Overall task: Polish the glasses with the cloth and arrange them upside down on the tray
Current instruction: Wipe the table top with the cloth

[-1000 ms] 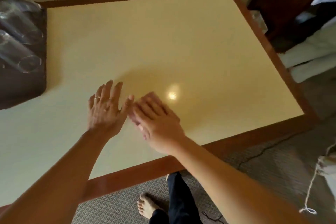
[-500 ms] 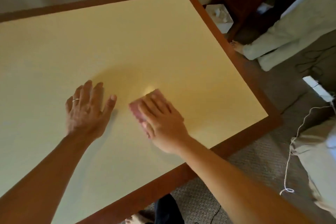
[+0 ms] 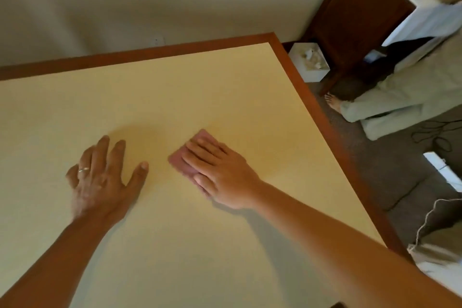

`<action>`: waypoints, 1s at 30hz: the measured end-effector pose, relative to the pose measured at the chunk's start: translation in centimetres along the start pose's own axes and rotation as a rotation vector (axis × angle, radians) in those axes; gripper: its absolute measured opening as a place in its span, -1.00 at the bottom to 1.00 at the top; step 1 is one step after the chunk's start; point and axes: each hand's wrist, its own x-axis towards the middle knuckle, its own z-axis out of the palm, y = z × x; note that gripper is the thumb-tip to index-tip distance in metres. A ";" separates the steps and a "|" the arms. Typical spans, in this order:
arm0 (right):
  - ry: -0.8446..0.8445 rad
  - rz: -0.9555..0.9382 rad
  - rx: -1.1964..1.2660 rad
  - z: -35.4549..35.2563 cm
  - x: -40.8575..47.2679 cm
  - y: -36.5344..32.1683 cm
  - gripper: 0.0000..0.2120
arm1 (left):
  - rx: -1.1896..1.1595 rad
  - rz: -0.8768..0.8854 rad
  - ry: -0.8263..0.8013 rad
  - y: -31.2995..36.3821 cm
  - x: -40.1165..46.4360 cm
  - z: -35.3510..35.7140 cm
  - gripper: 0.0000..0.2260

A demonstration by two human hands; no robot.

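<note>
A folded pink cloth (image 3: pixel 197 141) lies flat on the cream table top (image 3: pixel 175 97). My right hand (image 3: pixel 220 172) lies on it with straight fingers pressing it down, covering most of it. A hand's width to the left, my left hand (image 3: pixel 100 177) rests flat on the bare table, fingers spread, a ring on one finger. The glasses and the tray are out of view.
The table has a brown wooden rim (image 3: pixel 315 107); a wall stands behind it. Right of the table, on the carpet, stand a white tissue box (image 3: pixel 310 62) and a dark wooden cabinet (image 3: pixel 355 20). A person in pale trousers (image 3: pixel 400 102) sits there, with cables nearby.
The view has swung right, so the tray with glasses at the left has left the frame. My hands have drifted apart, and the pink cloth now shows under my right hand.
</note>
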 end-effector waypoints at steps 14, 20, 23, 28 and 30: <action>0.110 -0.009 0.212 -0.2 0.8 4.7 -0.57 | 0.132 -0.027 -0.016 0.6 1.2 0.9 -0.27; 0.454 0.601 0.323 2.0 -2.4 0.3 -0.48 | -0.190 -0.100 -0.135 1.0 0.3 -1.4 -0.34; 0.422 0.220 0.439 3.2 -3.4 -10.7 -0.51 | -0.400 -0.196 -0.090 1.3 -4.4 -3.0 -0.57; 0.320 0.309 0.777 1.7 -3.2 -19.9 -0.60 | -0.853 -0.400 -0.142 -1.7 -14.9 -7.2 -0.95; 0.298 0.350 0.874 0.3 -2.4 -23.4 -0.67 | -0.986 -0.450 -0.258 -3.7 -18.0 -9.3 -0.85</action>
